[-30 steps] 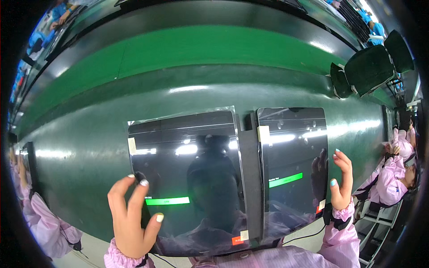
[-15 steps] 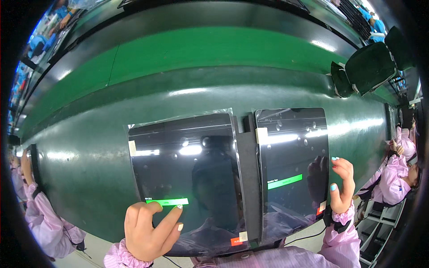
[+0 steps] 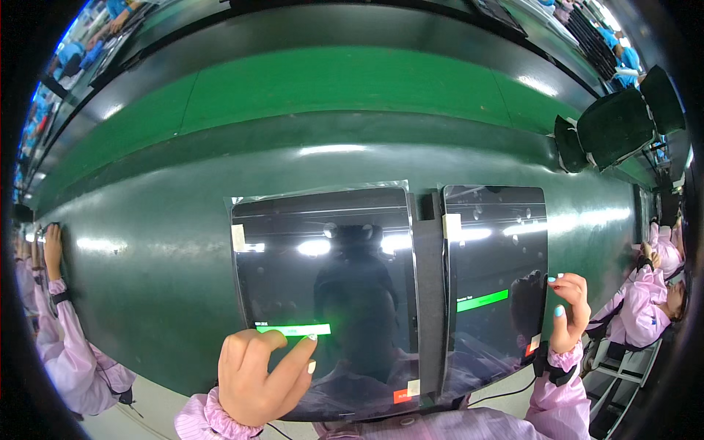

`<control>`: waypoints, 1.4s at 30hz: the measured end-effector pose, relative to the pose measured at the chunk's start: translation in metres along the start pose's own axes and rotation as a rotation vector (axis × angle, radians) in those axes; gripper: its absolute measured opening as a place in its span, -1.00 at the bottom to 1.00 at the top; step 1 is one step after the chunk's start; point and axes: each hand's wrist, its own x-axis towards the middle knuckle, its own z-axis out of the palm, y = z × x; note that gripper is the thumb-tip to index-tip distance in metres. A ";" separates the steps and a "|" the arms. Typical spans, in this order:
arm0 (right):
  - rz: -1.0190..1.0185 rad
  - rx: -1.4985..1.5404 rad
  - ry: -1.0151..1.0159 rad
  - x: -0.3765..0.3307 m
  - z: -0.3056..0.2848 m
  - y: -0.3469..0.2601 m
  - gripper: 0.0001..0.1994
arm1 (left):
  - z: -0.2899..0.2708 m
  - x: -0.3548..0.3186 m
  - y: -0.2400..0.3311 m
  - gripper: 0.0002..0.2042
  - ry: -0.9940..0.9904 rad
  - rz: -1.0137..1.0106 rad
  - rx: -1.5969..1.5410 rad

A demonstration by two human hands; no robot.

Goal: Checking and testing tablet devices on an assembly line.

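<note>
Two dark, glossy tablet-like screens stand side by side before me. The larger left screen (image 3: 367, 242) has clear film past its top edge, and a green bar (image 3: 315, 330) glows low on it. My left hand (image 3: 257, 378) is over its lower left part, index fingertip at the bar, other fingers bent and apart, holding nothing. On the right screen (image 3: 484, 257) another green bar (image 3: 482, 301) is lit. My right hand (image 3: 568, 312) is beside that screen's right edge, thumb and fingers apart; whether a fingertip touches the edge I cannot tell. Pale tape and red-orange tags mark both screens.
A black strip (image 3: 427, 308) fills the gap between the screens. They rest on a dark green worktop (image 3: 161, 279). A dark padded chair (image 3: 616, 128) stands at the far right. Co-workers in pink sleeves are at both sides; a black cable (image 3: 502, 392) hangs near my right arm.
Both screens and my left hand sit farther right in the picture, as the view has shifted. Left index fingertip stays at the green bar. A co-worker's arm at the left shows more fully.
</note>
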 end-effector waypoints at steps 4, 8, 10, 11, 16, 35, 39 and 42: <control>-0.005 0.002 -0.002 0.000 -0.002 0.001 -0.80 | 0.001 0.001 0.001 -0.71 0.005 -0.001 -0.005; 0.009 0.018 -0.005 0.000 -0.003 0.003 -0.80 | 0.001 0.004 0.003 -0.74 -0.040 0.001 -0.063; -0.021 -0.007 -0.025 0.001 -0.005 0.006 -0.80 | 0.001 0.007 0.007 -0.74 -0.050 -0.024 -0.052; -0.010 -0.002 -0.026 0.002 -0.006 0.007 -0.80 | 0.000 0.009 0.008 -0.74 -0.052 -0.060 -0.039; -0.044 -0.017 -0.031 0.002 -0.008 0.009 -0.80 | -0.008 0.015 0.012 -0.73 -0.105 -0.075 -0.018; -0.050 0.006 0.006 0.002 -0.005 0.012 -0.76 | 0.004 0.012 0.010 -0.51 -0.168 0.070 0.149; -0.038 0.040 -0.002 0.001 -0.004 0.013 -0.73 | 0.007 0.010 0.009 -0.50 -0.159 0.051 0.124; -0.037 0.036 -0.007 0.001 -0.004 0.012 -0.72 | 0.008 0.010 0.009 -0.50 -0.157 0.037 0.135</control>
